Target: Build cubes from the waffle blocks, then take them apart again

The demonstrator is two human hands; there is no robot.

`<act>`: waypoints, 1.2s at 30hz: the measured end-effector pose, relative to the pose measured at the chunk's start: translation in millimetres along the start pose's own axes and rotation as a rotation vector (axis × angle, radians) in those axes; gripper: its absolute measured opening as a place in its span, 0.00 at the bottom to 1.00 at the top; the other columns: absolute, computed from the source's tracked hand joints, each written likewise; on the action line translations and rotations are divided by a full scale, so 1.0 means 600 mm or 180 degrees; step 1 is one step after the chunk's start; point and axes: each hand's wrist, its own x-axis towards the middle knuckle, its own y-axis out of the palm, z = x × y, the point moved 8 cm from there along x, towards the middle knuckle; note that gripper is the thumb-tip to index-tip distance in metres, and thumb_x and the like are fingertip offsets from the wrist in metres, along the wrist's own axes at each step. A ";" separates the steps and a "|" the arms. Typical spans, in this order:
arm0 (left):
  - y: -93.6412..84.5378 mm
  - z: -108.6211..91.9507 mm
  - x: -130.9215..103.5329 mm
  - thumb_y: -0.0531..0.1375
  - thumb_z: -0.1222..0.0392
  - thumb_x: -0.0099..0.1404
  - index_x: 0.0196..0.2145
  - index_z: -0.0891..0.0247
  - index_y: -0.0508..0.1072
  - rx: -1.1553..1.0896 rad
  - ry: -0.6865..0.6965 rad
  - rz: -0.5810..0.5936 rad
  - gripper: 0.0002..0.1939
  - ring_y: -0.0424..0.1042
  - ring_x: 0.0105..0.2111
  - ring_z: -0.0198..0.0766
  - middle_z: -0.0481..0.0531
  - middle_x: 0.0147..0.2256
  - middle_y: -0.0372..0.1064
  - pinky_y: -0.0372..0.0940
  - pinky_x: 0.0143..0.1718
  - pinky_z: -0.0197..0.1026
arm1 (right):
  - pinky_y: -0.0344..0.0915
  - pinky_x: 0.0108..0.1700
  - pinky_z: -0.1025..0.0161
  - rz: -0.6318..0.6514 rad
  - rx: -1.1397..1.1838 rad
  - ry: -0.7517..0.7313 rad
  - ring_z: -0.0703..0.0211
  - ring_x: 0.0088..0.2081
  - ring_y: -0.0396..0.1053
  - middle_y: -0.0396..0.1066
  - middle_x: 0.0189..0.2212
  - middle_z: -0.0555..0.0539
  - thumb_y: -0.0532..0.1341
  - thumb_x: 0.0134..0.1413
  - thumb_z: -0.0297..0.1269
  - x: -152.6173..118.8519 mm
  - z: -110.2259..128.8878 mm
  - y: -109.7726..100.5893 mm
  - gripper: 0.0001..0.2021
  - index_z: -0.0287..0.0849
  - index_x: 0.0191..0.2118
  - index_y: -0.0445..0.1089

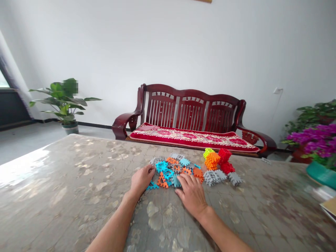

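As they lie in a loose, overlapping heap on the table (91, 196), the pieces (168, 170) show flat bodies with toothed edges, in bright blue, orange, grey and muted teal. Several have cut-out middles; an orange triangle (164, 182) sits near the front. The heap spreads between the two hands and on beyond their fingertips. At its left edge is the left hand (143, 178), fingers curled in, just beside blue pieces; whether it pinches one I cannot tell. The right hand (193, 194) reaches over the near right edge, fingers loosely stretched, thumb apart, fingertips at a teal piece (175, 181) without closing around it. Right of the heap stand an orange stack (212, 161), red stacks (225, 156) and grey stacks (213, 177).
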 end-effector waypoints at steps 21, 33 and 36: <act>0.003 0.004 0.003 0.50 0.53 0.66 0.38 0.53 0.74 0.0035 -0.0040 0.0001 0.14 0.74 0.38 0.39 0.47 0.36 0.77 0.57 0.30 0.34 | 0.59 0.51 0.57 -0.0288 0.0249 0.0481 0.54 0.48 0.65 0.71 0.47 0.47 0.54 0.61 0.31 0.026 -0.045 0.002 0.15 0.50 0.51 0.70; 0.001 0.001 -0.001 0.48 0.51 0.65 0.39 0.51 0.74 0.0116 -0.0052 -0.0009 0.16 0.74 0.38 0.41 0.47 0.36 0.77 0.56 0.30 0.35 | 0.54 0.59 0.49 0.0020 0.0000 0.0251 0.49 0.58 0.56 0.64 0.57 0.47 0.56 0.61 0.40 0.029 -0.033 0.029 0.19 0.52 0.58 0.63; 0.002 0.003 0.001 0.48 0.51 0.65 0.39 0.51 0.74 0.0089 -0.0054 0.0015 0.15 0.74 0.38 0.41 0.47 0.36 0.76 0.55 0.30 0.35 | 0.56 0.57 0.52 -0.0064 0.0062 0.0297 0.51 0.55 0.60 0.68 0.52 0.46 0.56 0.60 0.34 0.031 -0.038 0.022 0.15 0.50 0.52 0.67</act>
